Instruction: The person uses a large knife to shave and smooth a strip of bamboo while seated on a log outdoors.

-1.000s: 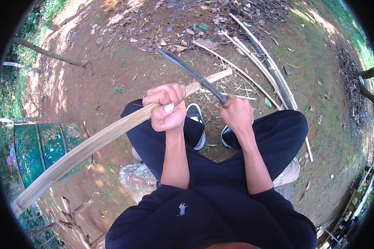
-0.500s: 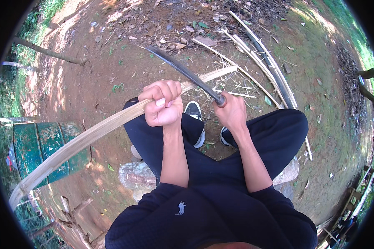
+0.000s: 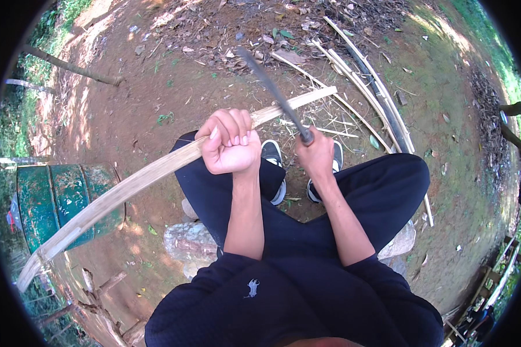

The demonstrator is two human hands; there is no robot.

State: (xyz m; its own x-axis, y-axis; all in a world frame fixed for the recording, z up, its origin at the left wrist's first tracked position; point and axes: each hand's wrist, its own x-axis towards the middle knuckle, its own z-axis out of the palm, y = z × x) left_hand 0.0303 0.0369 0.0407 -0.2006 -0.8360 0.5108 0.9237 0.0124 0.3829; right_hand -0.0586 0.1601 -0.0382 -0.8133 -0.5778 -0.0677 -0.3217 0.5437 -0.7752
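My left hand [image 3: 230, 140] is closed around a long pale strip of split bamboo [image 3: 139, 172]. The strip slants from the lower left, across my left knee, to a far end beyond my feet. In my right hand [image 3: 317, 152] is the dark handle of a machete [image 3: 271, 87], gripped in a fist. Its blade points up and away to the left, crossing over the strip just beyond my left hand; I cannot tell whether the edge touches the wood. The blade is somewhat blurred.
Several split strips [image 3: 362, 95] lie on the dirt at the far right, with thin shavings [image 3: 336, 122] near my feet. A green rusty drum [image 3: 69, 199] lies at the left. I sit on a log [image 3: 191, 242]. Dry leaves [image 3: 214, 34] cover the far ground.
The machete blade has swung to the right and now points more steeply away from me. The fingers of my left hand have shifted slightly on the bamboo strip.
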